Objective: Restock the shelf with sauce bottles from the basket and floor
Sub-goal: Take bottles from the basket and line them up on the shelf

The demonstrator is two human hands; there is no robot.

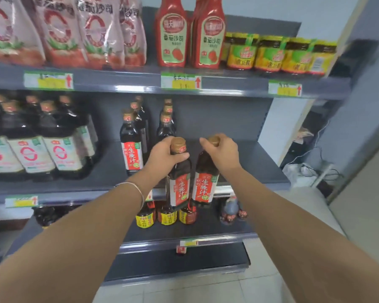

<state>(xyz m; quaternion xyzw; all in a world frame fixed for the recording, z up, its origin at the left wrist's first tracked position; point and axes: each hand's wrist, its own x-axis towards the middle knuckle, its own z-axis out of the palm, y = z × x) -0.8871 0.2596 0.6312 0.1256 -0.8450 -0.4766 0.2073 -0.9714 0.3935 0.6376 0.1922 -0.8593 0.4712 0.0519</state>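
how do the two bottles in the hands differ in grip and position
The left hand wraps the neck of the left bottle, leaving its gold cap showing; the right hand covers most of the right bottle cap from above. The left bottle's label sits slightly lower. Both are dark sauce bottles with red labels, held at the middle shelf.

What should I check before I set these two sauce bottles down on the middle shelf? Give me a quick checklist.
1. Left hand grips the left bottle by the neck: ok.
2. Right hand grips the right bottle by the cap: ok.
3. Bare middle shelf space to the right of the standing bottles: ok.
4. Both red labels face outward: ok.
5. Caps fully tight: cannot tell.
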